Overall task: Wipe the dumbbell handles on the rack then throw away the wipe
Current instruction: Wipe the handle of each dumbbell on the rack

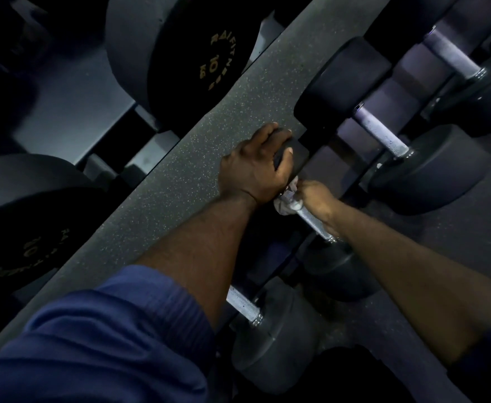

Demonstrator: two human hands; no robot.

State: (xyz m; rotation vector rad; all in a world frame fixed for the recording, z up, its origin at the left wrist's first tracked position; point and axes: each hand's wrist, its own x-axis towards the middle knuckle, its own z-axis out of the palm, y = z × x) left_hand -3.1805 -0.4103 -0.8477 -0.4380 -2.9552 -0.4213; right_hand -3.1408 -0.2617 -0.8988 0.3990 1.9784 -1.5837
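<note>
A dumbbell with a silver knurled handle [314, 221] lies on the rack in the middle of the view. My left hand [256, 164] grips its upper black head [295, 154], fingers curled over the edge. My right hand [315, 196] holds a crumpled white wipe [289, 203] wrapped around the upper end of that handle. The lower head [337, 271] of this dumbbell sits in shadow between my forearms.
More dumbbells lie on the rack: one handle [381, 132] up right, another [453, 55] at far top right, one [243, 305] below under my left forearm. A speckled rubber floor strip [163, 181] runs diagonally. Bigger 10 kg dumbbells [215, 62] lie at left.
</note>
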